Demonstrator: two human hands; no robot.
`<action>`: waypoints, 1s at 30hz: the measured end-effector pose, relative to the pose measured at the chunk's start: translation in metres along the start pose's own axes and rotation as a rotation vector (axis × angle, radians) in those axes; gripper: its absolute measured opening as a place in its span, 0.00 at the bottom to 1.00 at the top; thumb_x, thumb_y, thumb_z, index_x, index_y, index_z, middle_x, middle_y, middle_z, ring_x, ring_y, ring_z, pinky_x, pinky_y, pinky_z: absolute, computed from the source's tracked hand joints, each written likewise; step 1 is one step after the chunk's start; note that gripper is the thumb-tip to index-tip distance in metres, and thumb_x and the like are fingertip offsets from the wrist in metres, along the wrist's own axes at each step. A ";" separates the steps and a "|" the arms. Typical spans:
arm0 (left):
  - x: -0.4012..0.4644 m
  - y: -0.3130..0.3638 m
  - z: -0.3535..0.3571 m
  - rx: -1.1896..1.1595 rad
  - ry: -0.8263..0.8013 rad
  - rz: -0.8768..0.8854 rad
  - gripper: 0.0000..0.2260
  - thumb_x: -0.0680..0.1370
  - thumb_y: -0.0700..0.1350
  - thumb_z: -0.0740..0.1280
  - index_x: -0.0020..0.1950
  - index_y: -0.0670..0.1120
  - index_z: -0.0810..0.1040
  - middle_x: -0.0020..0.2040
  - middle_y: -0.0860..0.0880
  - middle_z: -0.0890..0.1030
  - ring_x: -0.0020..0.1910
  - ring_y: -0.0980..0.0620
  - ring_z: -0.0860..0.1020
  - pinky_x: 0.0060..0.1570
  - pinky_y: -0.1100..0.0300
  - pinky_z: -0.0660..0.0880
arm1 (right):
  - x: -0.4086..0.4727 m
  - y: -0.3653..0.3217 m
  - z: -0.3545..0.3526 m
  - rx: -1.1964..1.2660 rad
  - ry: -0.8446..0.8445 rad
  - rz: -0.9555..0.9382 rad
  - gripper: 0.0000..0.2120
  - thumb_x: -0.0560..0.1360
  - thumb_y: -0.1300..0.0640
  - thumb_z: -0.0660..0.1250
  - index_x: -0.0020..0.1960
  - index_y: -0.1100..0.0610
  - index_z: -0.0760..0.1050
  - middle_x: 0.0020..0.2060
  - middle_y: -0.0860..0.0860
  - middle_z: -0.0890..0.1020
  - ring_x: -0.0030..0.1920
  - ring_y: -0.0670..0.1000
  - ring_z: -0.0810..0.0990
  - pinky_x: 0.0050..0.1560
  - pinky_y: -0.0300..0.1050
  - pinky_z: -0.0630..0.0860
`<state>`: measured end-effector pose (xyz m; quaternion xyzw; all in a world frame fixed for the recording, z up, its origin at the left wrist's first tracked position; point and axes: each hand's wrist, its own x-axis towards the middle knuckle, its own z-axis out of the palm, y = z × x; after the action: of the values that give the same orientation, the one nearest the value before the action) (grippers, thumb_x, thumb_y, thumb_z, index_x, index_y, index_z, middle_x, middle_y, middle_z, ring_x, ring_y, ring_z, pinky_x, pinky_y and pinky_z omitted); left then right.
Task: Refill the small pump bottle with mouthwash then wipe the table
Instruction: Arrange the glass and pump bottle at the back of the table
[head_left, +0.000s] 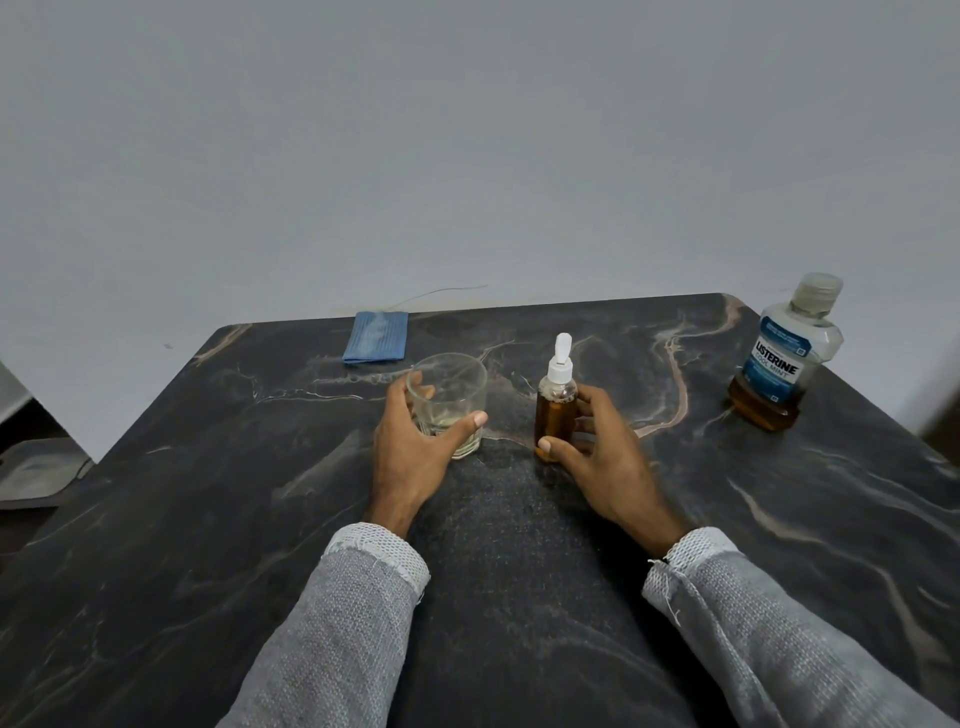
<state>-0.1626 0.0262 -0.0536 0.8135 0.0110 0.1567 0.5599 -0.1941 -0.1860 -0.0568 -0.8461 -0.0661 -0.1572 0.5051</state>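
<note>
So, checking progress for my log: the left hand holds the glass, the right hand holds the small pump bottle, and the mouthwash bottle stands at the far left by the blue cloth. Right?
Not quite. In the head view the mouthwash bottle stands at the far right, away from the blue cloth. The left hand does hold the glass, the right hand the small pump bottle.

Only readable text here is on the mouthwash bottle (779, 358) at the far right of the surface (208, 519). Its blue label says "LISTERINE" in big white letters, with "COOL MINT" right under it. There's smaller print above and below on that label, but it's too tiny and blurry to make out. Nothing else carries any writing I can read.
</note>
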 end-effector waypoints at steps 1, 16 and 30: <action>0.000 0.000 0.000 0.002 -0.003 -0.001 0.43 0.61 0.61 0.78 0.71 0.53 0.65 0.65 0.51 0.76 0.60 0.53 0.75 0.60 0.55 0.75 | 0.000 0.001 0.000 0.001 0.004 0.000 0.30 0.72 0.56 0.74 0.70 0.49 0.64 0.63 0.46 0.73 0.59 0.45 0.75 0.54 0.36 0.73; 0.009 -0.009 -0.014 0.155 -0.156 0.024 0.43 0.61 0.54 0.81 0.71 0.54 0.64 0.67 0.51 0.74 0.59 0.56 0.73 0.59 0.59 0.71 | 0.014 0.003 0.003 -0.104 -0.006 -0.020 0.30 0.73 0.57 0.73 0.70 0.52 0.64 0.63 0.50 0.76 0.56 0.48 0.77 0.54 0.42 0.75; 0.010 -0.011 -0.014 0.169 -0.171 0.032 0.41 0.63 0.56 0.80 0.70 0.53 0.64 0.60 0.59 0.73 0.57 0.58 0.74 0.56 0.61 0.71 | 0.024 0.005 0.008 -0.116 -0.041 0.038 0.35 0.71 0.55 0.75 0.72 0.51 0.60 0.65 0.51 0.76 0.54 0.43 0.75 0.55 0.39 0.72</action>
<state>-0.1551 0.0447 -0.0569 0.8683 -0.0365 0.0942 0.4856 -0.1688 -0.1828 -0.0567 -0.8781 -0.0513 -0.1337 0.4565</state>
